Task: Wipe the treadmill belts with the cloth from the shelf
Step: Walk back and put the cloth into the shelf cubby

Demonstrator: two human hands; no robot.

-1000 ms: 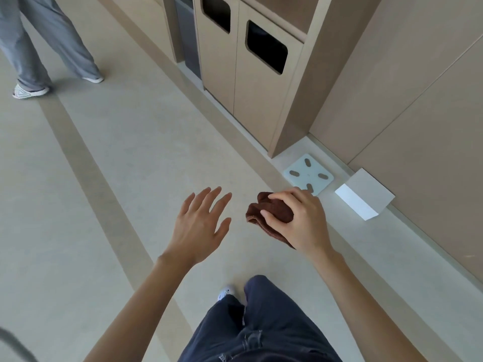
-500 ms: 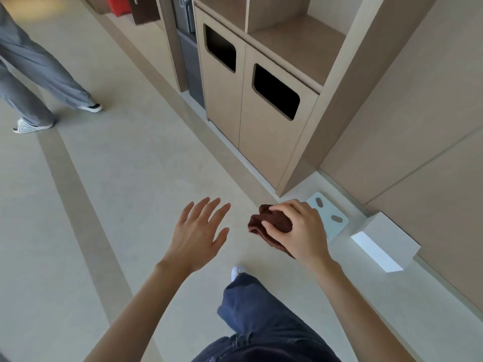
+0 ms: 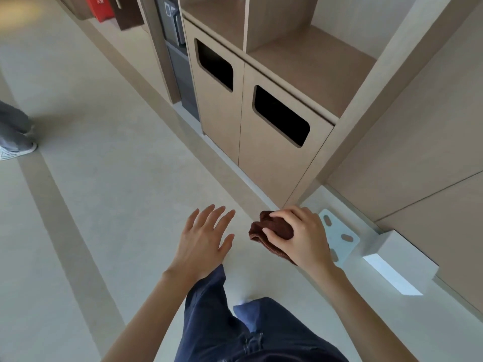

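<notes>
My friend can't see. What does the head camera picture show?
A person's right hand grips a bunched brown cloth while the left hand spreads open beside it, above a pale floor. Ahead stands a beige cabinet with two dark slots.

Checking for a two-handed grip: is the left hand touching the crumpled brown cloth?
Apart. The head view shows pale floor between the open left hand and the crumpled brown cloth, which only the right hand grips.

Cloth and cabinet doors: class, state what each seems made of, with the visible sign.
Cloth: soft brown fabric, perhaps terry or microfibre; it bunches and looks fuzzy in the right hand. Cabinet doors: probably matt tan laminate or board; flat, even, unshiny.
</notes>
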